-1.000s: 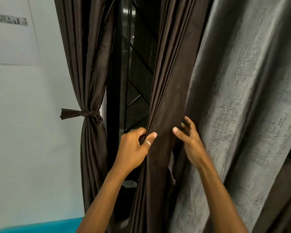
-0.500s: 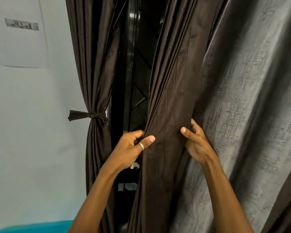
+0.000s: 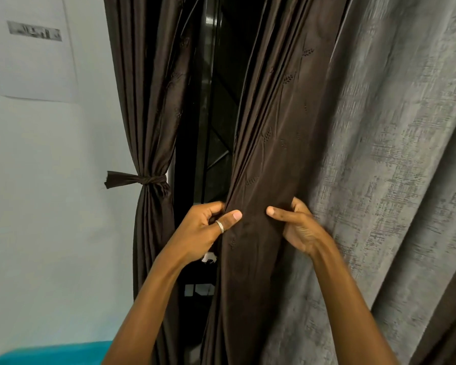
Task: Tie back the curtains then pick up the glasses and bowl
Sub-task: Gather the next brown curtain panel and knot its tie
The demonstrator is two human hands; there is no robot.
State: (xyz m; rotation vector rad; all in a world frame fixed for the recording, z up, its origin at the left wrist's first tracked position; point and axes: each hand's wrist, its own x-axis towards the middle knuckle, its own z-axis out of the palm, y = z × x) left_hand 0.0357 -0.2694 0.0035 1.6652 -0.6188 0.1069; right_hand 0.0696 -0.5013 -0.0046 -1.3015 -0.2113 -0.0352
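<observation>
Tied curtain left of window, loose curtain right of it, third curtain further right. Left hand grips loose curtain's left edge, right hand its right edge.

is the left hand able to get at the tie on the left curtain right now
Probably yes, if it lets go first. The left hand grips the edge of the middle brown curtain; the tie sits up and to its left, with nothing between them.
</observation>
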